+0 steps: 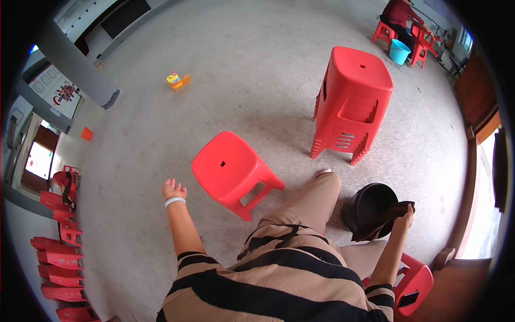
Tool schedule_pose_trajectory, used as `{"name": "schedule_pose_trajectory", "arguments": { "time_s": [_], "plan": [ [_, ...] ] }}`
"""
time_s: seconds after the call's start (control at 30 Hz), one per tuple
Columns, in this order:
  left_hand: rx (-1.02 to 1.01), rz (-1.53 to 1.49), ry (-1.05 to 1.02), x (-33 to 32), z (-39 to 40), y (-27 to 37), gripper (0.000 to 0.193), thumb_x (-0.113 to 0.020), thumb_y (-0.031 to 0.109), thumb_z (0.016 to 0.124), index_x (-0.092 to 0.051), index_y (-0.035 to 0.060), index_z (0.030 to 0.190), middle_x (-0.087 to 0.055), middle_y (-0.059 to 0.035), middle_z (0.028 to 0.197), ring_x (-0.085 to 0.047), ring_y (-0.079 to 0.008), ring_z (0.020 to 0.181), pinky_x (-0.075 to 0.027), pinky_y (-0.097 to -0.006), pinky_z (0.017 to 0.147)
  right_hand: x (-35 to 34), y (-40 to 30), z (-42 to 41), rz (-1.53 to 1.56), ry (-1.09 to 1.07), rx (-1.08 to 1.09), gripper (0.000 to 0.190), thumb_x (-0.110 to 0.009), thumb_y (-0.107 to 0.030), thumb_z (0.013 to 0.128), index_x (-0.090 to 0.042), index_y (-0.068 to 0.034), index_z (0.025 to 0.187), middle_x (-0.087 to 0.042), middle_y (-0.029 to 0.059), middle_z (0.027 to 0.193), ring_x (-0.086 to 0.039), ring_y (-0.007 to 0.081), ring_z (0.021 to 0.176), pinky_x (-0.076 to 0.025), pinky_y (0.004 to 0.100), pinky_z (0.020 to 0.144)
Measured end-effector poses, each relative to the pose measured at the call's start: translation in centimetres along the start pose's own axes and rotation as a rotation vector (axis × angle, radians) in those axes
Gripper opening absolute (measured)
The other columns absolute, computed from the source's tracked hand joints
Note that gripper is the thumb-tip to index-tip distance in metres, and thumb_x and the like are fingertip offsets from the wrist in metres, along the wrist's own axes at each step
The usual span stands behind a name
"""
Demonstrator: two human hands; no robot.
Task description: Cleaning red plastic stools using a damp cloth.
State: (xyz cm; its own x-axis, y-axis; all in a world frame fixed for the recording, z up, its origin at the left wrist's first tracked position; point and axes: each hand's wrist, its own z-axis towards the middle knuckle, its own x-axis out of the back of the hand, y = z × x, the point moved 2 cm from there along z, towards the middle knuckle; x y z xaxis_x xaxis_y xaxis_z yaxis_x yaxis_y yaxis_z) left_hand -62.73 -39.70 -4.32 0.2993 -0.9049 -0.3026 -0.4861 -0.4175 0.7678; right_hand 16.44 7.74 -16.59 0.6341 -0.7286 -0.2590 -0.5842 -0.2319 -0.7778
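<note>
My right hand point(406, 218) grips a dark brown cloth point(382, 219), which drapes over the rim of a black bucket point(354, 209) on the floor by my leg. Empty, with its fingers apart, my left hand point(174, 190) is held out beside a red plastic stool point(233, 161). That stool stands upright in front of me, a small square hole in its seat, and the hand does not touch it. Beyond my knee rises a tall stack of nested red plastic stools point(358, 96).
A yellow jug point(175, 81) stands on the concrete floor point(241, 96). Behind it at left are a grey pillar point(76, 60) and an orange bucket point(86, 133). Red stools point(60, 257) line the left wall. Two other people sit or bend farther off. A phone point(408, 299) lies on red plastic beside me.
</note>
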Motion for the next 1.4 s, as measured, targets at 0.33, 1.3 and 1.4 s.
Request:
{"name": "schedule_pose_trajectory", "arguments": {
  "time_s": [0.33,1.3,1.4],
  "plan": [
    [-0.093,0.42,-0.286,-12.1,2.2,-11.2,0.059,-0.055,0.041,0.094,-0.052,0.0089,0.144,-0.047,-0.0079,0.153,-0.04,-0.0226,0.139,-0.024,-0.0436,0.114,6.7,1.0,1.4,0.247,-0.021,-0.159,0.04,-0.065,-0.039,0.093,-0.062,-0.01,0.12,-0.067,0.0181,0.118,-0.064,0.0411,0.105,-0.052,0.0605,0.094],
    [-1.492,1.555,-1.379,-62.2,-37.3,-34.6,0.069,-0.067,0.05,0.09,-0.051,0.0052,0.141,-0.053,-0.016,0.14,-0.042,-0.0333,0.137,-0.036,-0.0419,0.116,9.7,6.0,-4.5,0.607,-0.049,-0.438,0.046,-0.053,-0.043,0.098,-0.059,-0.007,0.126,-0.066,0.019,0.121,-0.066,0.0386,0.108,-0.055,0.0535,0.098],
    [-1.482,1.709,-1.374,-65.4,-37.0,-36.2,0.074,-0.06,0.054,0.093,-0.047,0.0037,0.146,-0.046,-0.0178,0.152,-0.038,-0.0339,0.143,-0.03,-0.0422,0.12,10.6,7.4,-3.8,0.612,-0.05,-0.45,0.046,-0.055,-0.043,0.098,-0.058,-0.008,0.126,-0.065,0.0184,0.121,-0.065,0.037,0.11,-0.055,0.0523,0.098]
  ]
}}
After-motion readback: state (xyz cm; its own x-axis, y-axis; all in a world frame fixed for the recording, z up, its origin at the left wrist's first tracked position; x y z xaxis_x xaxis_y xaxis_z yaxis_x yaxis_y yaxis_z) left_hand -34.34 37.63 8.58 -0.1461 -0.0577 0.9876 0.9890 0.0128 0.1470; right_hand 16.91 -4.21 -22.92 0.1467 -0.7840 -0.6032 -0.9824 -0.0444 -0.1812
